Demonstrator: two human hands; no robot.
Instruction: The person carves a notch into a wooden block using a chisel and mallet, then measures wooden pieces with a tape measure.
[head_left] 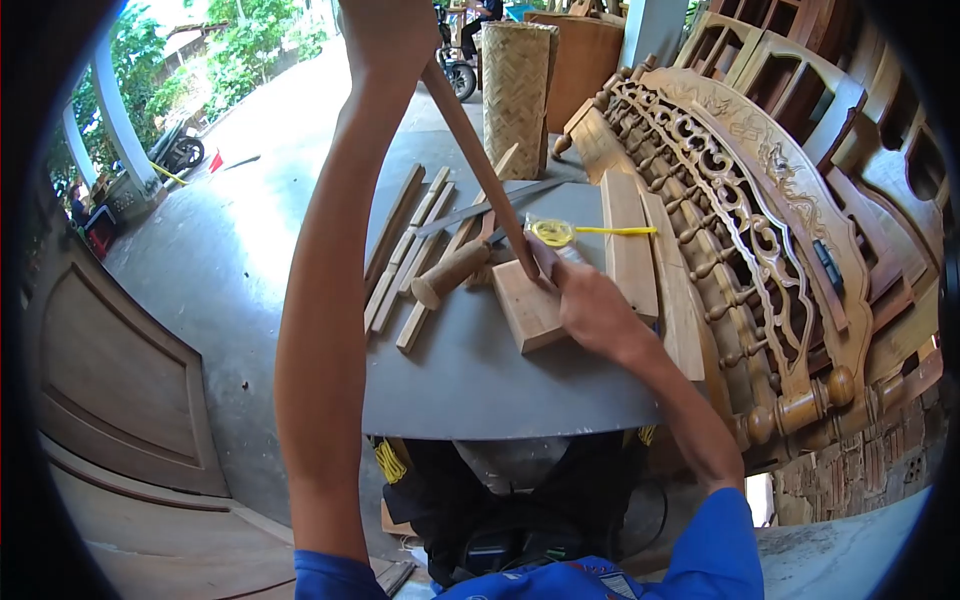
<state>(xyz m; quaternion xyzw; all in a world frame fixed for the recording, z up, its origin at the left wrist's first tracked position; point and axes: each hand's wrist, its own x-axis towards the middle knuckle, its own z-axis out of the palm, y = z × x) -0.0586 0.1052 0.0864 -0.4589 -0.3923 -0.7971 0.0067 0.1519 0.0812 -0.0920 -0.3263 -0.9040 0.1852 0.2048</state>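
A long, narrow wooden strip (480, 165) slants down from the upper middle, its lower end on a thick wooden block (528, 305). My left hand (392, 40) is raised high, closed around the strip's upper end and partly cut off by the frame's top edge. Low on the strip, my right hand (592, 308) is closed beside the block; a greyish flat piece (541, 256) shows at its fingers, and I cannot tell what it is. Left of the block lies a mallet (450, 277) with a thick round wooden head. Behind the strip rests a long metal blade (490, 208).
Several thin wood strips (408, 250) lie on the grey table (450, 400). A clear packet with a yellow coil (552, 233) sits near a wide board (628, 245). Carved wooden panels (740, 190) lean along the right. A woven bamboo roll (517, 95) stands behind the table.
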